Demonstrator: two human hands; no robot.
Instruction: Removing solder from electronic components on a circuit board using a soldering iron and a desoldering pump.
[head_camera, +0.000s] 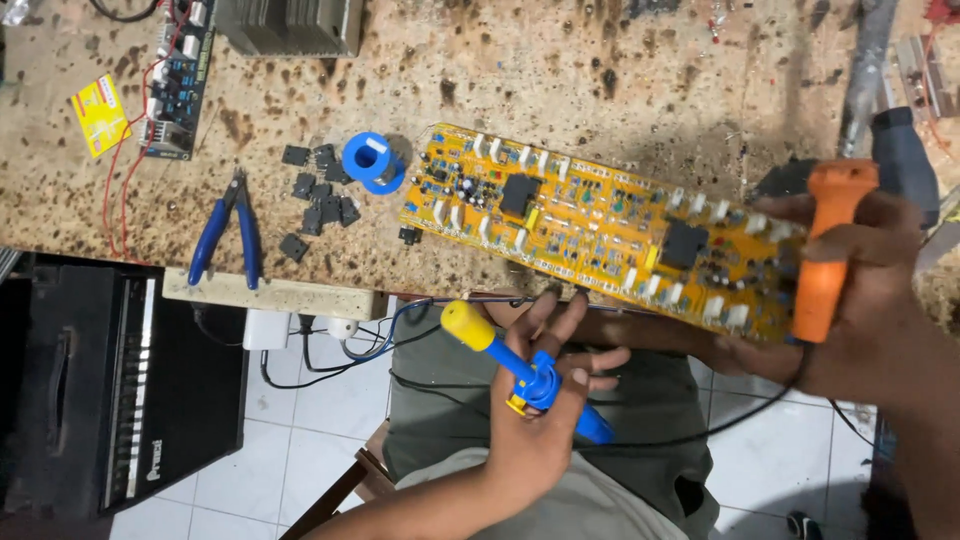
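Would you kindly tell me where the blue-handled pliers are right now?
In the head view, the blue-handled pliers lie at the left of the workbench, near its front edge, just left of the small black components and the blue solder spool.

- Left hand (545, 400) raised in front of the lap, forearm coming up from the lower edge of view, palm turned toward the body.
- Fingers (590, 360) loosely curled, thumb and index spread upward, closed in a light hold.
- Right hand (860, 290) at the right edge, forearm entering from lower right.
- Fingers (850, 243) wrapped in a firm fist-like grip, knuckles facing left.
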